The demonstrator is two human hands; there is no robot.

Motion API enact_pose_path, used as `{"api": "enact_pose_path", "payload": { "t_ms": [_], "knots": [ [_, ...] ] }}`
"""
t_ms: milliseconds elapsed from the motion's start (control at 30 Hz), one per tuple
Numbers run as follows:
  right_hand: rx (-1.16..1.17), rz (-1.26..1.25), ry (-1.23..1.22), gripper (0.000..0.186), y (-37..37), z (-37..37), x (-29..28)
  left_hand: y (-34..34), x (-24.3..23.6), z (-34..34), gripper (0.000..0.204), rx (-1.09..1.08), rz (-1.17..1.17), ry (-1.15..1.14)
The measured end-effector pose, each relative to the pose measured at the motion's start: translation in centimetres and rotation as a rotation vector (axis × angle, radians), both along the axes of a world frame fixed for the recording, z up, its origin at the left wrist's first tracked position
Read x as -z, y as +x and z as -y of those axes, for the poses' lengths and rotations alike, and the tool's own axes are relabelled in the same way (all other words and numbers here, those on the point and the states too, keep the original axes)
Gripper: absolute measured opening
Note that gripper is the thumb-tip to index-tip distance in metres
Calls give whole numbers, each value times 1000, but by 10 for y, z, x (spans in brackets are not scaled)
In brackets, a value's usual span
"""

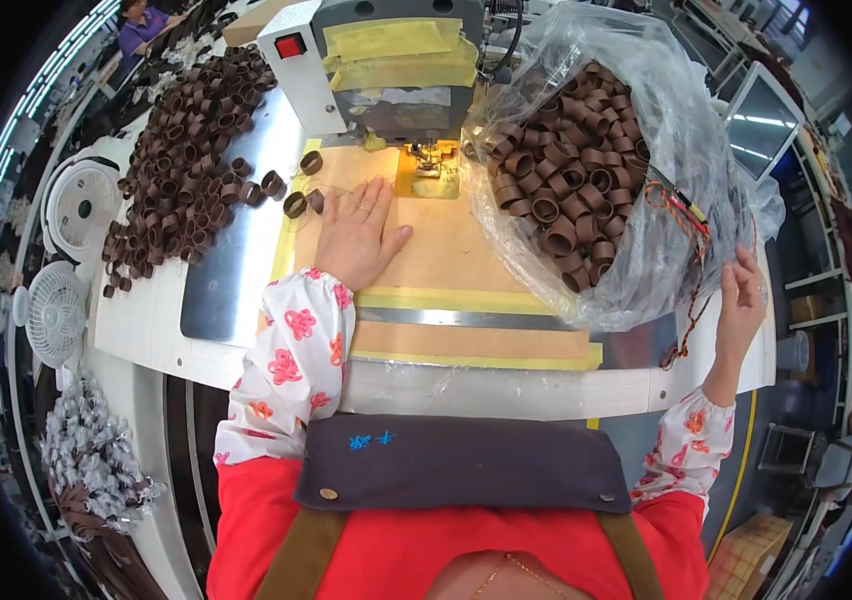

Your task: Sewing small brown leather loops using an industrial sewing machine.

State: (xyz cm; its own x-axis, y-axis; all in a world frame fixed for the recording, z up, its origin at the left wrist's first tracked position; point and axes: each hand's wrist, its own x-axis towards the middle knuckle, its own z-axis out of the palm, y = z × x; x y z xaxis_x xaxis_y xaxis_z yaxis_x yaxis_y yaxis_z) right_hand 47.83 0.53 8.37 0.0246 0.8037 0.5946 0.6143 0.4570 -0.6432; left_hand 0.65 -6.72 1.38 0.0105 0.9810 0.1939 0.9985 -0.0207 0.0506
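My left hand [359, 232] lies flat with fingers spread on the tan board, just left of the sewing machine's presser foot [433, 165]. A few brown fabric loops [295, 204] sit beside its fingertips. To the right, a clear plastic bag [686, 110] lies open, with a heap of brown loops [568, 180] inside. My right hand [743, 292] is at the bag's right edge, its fingers curled against the plastic. Thread snips [686, 207] with red and dark cords rest on the bag.
A large pile of brown loops [191, 150] covers the table's left side. Two white fans [83, 209] stand at the left edge. The machine head [396, 60] rises at the back centre. A person [141, 30] sits at the far left. Yellow tape [476, 302] edges the tan board.
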Motion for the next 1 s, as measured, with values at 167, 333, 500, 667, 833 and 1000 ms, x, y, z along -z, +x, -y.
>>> {"api": "enact_pose_path", "payload": {
  "t_ms": [167,333,500,667,833,1000],
  "knots": [
    [-29,-80,-41,11,-14,22,-4,-9,-2,3,63,-61,-47,-37],
    [-149,-36,-24,9,-49,34,-13,-24,0,8,65,-85,-136,26],
    [-377,180,67,10,-111,25,-26,-40,5,12,62,-90,-164,101],
    [-444,411,96,6,-167,-13,-32,-21,-16,35,43,125,86,306],
    [-318,683,189,10,-207,-60,-24,17,-15,63,28,451,371,223],
    [-269,755,82,12,-223,-77,-10,-4,-20,64,25,283,399,293]
  ]
}}
